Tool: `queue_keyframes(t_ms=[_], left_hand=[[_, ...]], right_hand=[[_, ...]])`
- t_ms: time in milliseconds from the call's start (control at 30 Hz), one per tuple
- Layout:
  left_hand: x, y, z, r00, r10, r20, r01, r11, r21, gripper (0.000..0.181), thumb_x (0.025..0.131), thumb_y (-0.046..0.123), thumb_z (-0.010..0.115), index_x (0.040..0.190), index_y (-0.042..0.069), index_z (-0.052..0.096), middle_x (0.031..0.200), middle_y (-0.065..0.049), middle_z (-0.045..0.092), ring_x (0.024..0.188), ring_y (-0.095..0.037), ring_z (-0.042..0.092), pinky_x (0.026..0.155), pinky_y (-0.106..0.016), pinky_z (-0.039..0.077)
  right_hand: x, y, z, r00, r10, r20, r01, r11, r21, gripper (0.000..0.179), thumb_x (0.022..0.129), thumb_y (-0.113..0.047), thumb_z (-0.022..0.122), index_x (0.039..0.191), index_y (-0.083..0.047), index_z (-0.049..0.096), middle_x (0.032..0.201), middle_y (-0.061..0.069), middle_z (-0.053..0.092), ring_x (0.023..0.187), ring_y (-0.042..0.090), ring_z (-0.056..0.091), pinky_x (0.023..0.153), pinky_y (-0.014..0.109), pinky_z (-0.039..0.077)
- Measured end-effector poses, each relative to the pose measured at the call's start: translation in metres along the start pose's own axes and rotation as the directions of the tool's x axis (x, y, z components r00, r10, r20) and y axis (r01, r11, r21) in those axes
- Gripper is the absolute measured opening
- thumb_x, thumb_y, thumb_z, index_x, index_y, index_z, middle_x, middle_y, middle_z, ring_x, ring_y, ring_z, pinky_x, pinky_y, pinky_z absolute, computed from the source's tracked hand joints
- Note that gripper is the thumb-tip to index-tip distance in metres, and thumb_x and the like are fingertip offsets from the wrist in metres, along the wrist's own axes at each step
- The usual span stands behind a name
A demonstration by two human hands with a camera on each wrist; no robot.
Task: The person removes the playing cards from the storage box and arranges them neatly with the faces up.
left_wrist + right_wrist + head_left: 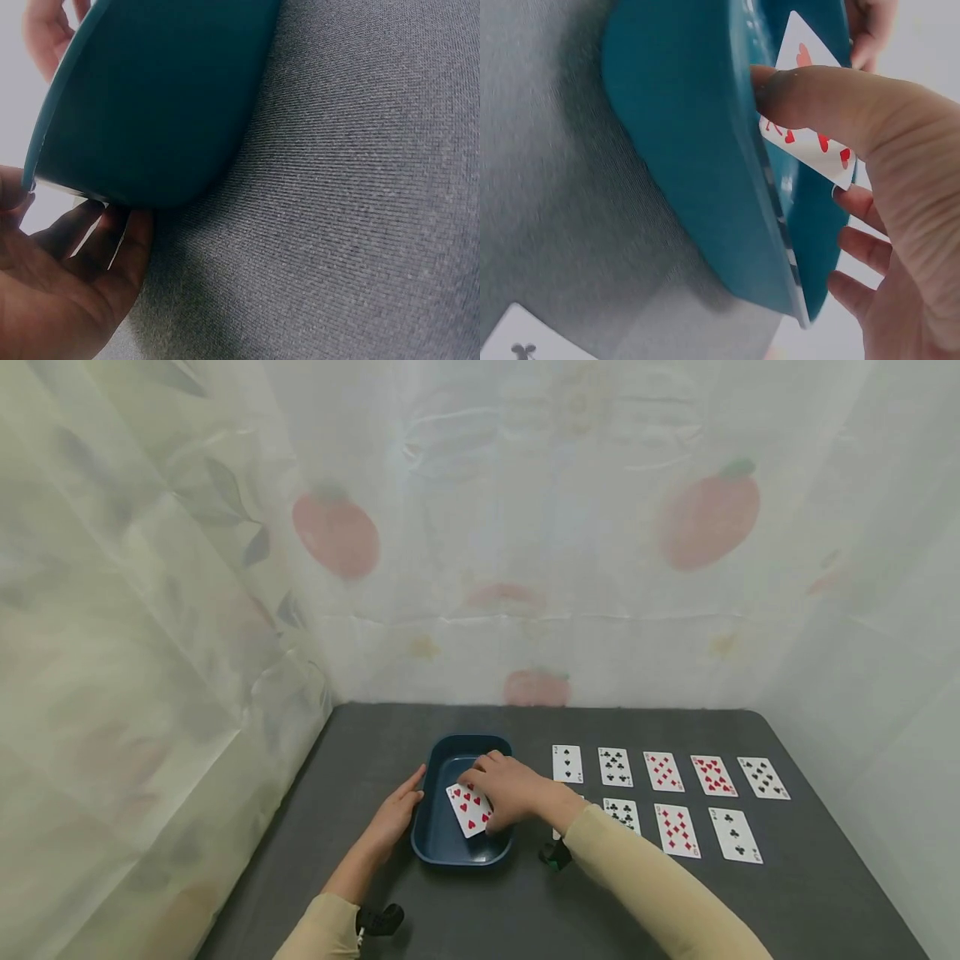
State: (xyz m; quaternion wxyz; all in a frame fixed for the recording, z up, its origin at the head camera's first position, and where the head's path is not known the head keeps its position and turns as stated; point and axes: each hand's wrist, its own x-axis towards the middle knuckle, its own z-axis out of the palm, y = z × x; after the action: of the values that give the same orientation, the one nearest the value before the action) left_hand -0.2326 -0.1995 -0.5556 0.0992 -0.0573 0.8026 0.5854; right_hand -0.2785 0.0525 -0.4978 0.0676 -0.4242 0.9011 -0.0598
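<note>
A dark blue tray point(462, 862) stands on the table left of the card rows. My left hand point(393, 814) holds it by its left side; in the left wrist view the thumb is at the rim and the other fingers point(135, 247) lie against the outer wall. Within the tray's opening, my right hand point(510, 785) pinches a hearts playing card point(467, 814) between thumb and fingers. That card point(810, 154) is tilted, face showing, partly covered by the thumb in the right wrist view. Whether it touches the tray floor I cannot tell.
Face-up playing cards lie in two rows on the dark grey table point(600, 910), right of the tray, including a three of clubs point(735, 836) and a diamonds card point(677, 831). My right forearm partly hides the front row. Printed curtains point(540, 527) hang behind and beside the table.
</note>
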Motion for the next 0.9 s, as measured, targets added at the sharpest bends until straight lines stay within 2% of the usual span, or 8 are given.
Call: queue_keyframes(t_ms=[400,600,900], left_hand=[[-0.001,0.002,-0.001,1.0,0.015,0.018,-0.015,1.0,0.015,0.054,0.109,0.024,0.04,0.163,0.024,0.03,0.17,-0.009,0.018,0.155,-0.035,0.01,0.12,-0.062,0.011],[0.0,0.001,-0.001,0.999,0.031,0.035,-0.031,1.0,0.003,0.054,0.11,0.022,0.04,0.163,0.022,0.03,0.17,-0.011,0.017,0.155,-0.037,0.01,0.12,-0.063,0.011],[0.007,-0.002,-0.006,1.0,0.008,0.022,-0.008,1.0,-0.018,0.055,0.107,0.022,0.044,0.161,0.027,0.035,0.169,-0.01,0.021,0.153,-0.037,0.02,0.119,-0.061,0.019]], right_hand=[[-0.024,0.023,-0.024,0.997,0.035,-0.067,-0.033,0.999,0.025,0.086,0.076,-0.047,0.087,0.151,-0.028,0.05,0.139,0.0,0.051,0.13,0.022,0.041,0.108,0.04,0.042],[-0.051,0.04,-0.029,0.992,0.067,-0.105,-0.063,0.997,0.042,0.085,0.073,-0.04,0.09,0.148,-0.024,0.053,0.136,0.003,0.052,0.129,0.026,0.043,0.105,0.046,0.044],[-0.096,0.07,-0.035,0.984,0.158,-0.087,-0.151,0.985,0.085,0.088,0.073,-0.035,0.093,0.15,-0.02,0.051,0.141,0.008,0.05,0.135,0.032,0.041,0.106,0.053,0.042]])
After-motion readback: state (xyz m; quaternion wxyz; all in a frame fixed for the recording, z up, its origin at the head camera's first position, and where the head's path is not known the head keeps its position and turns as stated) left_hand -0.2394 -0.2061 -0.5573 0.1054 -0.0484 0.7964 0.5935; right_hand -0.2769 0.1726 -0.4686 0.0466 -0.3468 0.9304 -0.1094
